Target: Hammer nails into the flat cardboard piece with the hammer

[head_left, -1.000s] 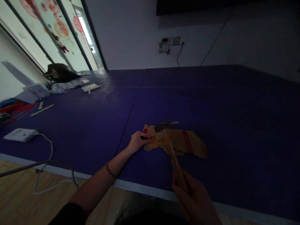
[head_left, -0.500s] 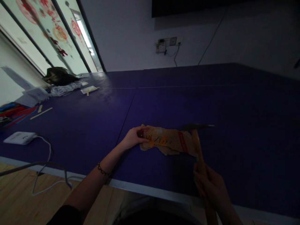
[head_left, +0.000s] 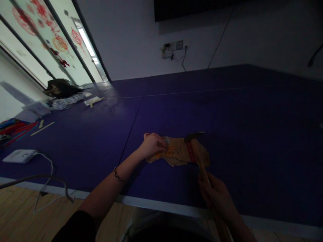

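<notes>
A torn brown piece of cardboard [head_left: 182, 151] with a red band lies on the purple table. Small dark slivers, possibly nails [head_left: 174, 150], are scattered over its orange-marked middle. My left hand [head_left: 153, 145] rests over the cardboard's left end, fingers bent down and drawn together; what is between them is hidden. My right hand [head_left: 218, 193] is wrapped round the wooden handle of a hammer [head_left: 200, 160]. The dark hammer head is over the upper right part of the cardboard, by the red band; whether it touches is too dim to tell.
On the table's left side are a white power bank [head_left: 20, 156] with a cable, pale strips [head_left: 42, 128], and red and blue items [head_left: 19, 131]. Farther back sit a small white tray [head_left: 92, 101] and a dark bag [head_left: 62, 88]. The table's front edge [head_left: 161, 206] is near me.
My left hand has moved from gripping the cardboard's left edge to over its surface, fingers curling inward. My right hand has brought the hammer leftward, its head now over the cardboard.
</notes>
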`<control>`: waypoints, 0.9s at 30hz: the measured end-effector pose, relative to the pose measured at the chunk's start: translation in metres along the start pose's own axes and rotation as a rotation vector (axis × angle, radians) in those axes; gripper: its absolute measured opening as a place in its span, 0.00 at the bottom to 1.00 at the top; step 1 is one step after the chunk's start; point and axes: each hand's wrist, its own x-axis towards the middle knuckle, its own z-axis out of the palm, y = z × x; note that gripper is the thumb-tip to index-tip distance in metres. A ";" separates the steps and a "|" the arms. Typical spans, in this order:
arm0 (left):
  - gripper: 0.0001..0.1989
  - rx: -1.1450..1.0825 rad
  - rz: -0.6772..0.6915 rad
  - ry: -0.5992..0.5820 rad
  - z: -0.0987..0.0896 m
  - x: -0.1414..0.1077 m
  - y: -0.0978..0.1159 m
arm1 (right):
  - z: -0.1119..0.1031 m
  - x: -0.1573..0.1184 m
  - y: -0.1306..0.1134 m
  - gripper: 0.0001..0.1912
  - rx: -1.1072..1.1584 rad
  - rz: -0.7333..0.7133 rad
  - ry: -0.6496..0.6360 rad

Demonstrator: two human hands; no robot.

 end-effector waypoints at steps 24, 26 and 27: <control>0.02 0.030 -0.070 0.108 0.008 -0.015 -0.010 | 0.017 -0.044 -0.038 0.11 -0.033 0.004 -0.014; 0.03 0.023 -0.087 0.107 0.008 -0.016 -0.007 | 0.025 -0.047 -0.045 0.09 -0.109 -0.037 -0.055; 0.03 0.021 -0.094 0.107 0.008 -0.016 -0.006 | 0.029 -0.047 -0.048 0.08 -0.141 -0.058 -0.071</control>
